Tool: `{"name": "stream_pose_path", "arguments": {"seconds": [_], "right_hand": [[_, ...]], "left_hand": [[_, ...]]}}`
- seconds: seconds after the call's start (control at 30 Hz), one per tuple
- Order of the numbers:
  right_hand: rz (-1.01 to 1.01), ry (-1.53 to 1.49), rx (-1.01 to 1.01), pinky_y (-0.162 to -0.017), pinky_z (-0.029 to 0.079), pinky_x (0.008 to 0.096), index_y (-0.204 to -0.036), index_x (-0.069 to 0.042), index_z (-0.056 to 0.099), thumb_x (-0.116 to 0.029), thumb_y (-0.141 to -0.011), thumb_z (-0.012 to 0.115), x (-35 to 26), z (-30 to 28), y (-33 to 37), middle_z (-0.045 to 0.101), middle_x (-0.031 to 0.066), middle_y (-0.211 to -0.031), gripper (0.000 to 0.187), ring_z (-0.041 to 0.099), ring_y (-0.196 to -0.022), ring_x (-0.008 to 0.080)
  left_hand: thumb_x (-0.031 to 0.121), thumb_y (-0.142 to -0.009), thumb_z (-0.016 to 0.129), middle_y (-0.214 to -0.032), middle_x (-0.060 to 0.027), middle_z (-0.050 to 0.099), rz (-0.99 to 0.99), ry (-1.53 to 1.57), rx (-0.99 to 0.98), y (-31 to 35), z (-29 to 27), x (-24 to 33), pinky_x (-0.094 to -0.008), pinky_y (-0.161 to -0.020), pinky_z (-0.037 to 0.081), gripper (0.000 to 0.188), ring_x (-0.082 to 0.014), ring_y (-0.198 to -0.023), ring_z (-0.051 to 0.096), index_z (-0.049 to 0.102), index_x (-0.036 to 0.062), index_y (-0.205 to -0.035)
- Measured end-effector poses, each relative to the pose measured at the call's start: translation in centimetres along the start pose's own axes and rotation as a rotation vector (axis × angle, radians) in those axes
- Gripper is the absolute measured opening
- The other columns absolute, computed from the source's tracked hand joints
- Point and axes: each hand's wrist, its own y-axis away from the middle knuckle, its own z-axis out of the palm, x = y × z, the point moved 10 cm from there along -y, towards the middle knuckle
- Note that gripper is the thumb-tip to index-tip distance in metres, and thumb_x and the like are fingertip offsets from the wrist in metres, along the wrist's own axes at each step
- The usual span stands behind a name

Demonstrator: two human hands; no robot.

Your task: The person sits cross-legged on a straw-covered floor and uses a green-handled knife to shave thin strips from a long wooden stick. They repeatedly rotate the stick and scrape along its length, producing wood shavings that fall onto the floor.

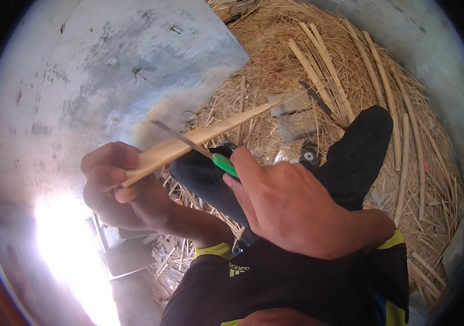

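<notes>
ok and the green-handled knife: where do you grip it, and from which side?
By its green handle, from the person's right. The slim blade points to the picture's upper left, across the wooden strip, so coming from the handle end should keep hands off it. The right hand holds it that way, only the handle's front showing.

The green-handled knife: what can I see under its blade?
Under the blade is the pale wooden strip, held at its wider end by the left hand. The narrow part directly beneath the blade is covered and cannot be seen.
</notes>
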Motion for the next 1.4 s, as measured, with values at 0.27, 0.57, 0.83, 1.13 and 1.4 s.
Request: {"name": "stream_pose_path", "arguments": {"seconds": [0.27, 0.57, 0.83, 1.13, 1.4], "right_hand": [[0.119, -0.031, 0.031, -0.049, 0.049, 0.0484, -0.096, 0.004, 0.048, -0.018, -0.095, 0.049, 3.2, 1.4, -0.1, 0.056, 0.0227, -0.056, 0.022, 0.060, -0.055, 0.0415], [0.245, 0.106, 0.181, -0.056, 0.048, 0.0486, -0.098, 0.007, 0.049, -0.017, -0.095, 0.047, 13.8, 3.7, -2.9, 0.058, 0.0240, -0.061, 0.024, 0.062, -0.060, 0.0417], [-0.188, -0.304, 0.138, -0.042, 0.043, 0.0383, -0.097, 0.005, 0.049, -0.012, -0.091, 0.057, -3.1, -4.5, 1.4, 0.054, 0.0144, -0.059, 0.019, 0.059, -0.047, 0.0296], [0.022, 0.034, 0.003, -0.049, 0.048, 0.0470, -0.095, 0.003, 0.045, -0.017, -0.093, 0.053, 0.2, -0.7, -0.8, 0.055, 0.0220, -0.056, 0.021, 0.060, -0.054, 0.0406], [0.147, 0.105, 0.119, -0.056, 0.049, 0.0506, -0.097, 0.006, 0.048, -0.016, -0.093, 0.050, 6.4, 1.7, -1.4, 0.057, 0.0262, -0.060, 0.022, 0.061, -0.062, 0.0449]], "left_hand": [[0.029, -0.093, 0.053, -0.079, -0.0097, 0.050, -0.122, -0.182, 0.137, 0.6, -1.1, -0.6, -0.0237, -0.051, 0.039, 0.027, -0.0148, -0.064, 0.047, 0.045, 0.0036, -0.086], [0.047, -0.092, 0.053, -0.075, -0.0094, 0.050, -0.147, -0.138, 0.164, 0.0, -0.8, -1.5, -0.0200, -0.038, 0.037, 0.047, -0.0126, -0.058, 0.048, 0.047, 0.0007, -0.090], [0.043, -0.092, 0.054, -0.079, -0.0118, 0.050, -0.076, -0.130, 0.110, -0.7, 0.3, -0.7, -0.0175, -0.035, 0.030, 0.043, -0.0084, -0.052, 0.045, 0.050, -0.0002, -0.095], [0.044, -0.091, 0.056, -0.080, -0.0116, 0.048, 0.002, -0.141, 0.052, -0.7, 1.0, 0.8, -0.0168, -0.034, 0.030, 0.044, -0.0092, -0.051, 0.046, 0.051, 0.0007, -0.090], [0.046, -0.091, 0.055, -0.080, -0.0088, 0.047, -0.041, -0.105, 0.120, -0.4, 0.9, 0.4, -0.0165, -0.034, 0.030, 0.046, -0.0080, -0.055, 0.046, 0.050, 0.0004, -0.093]]}}
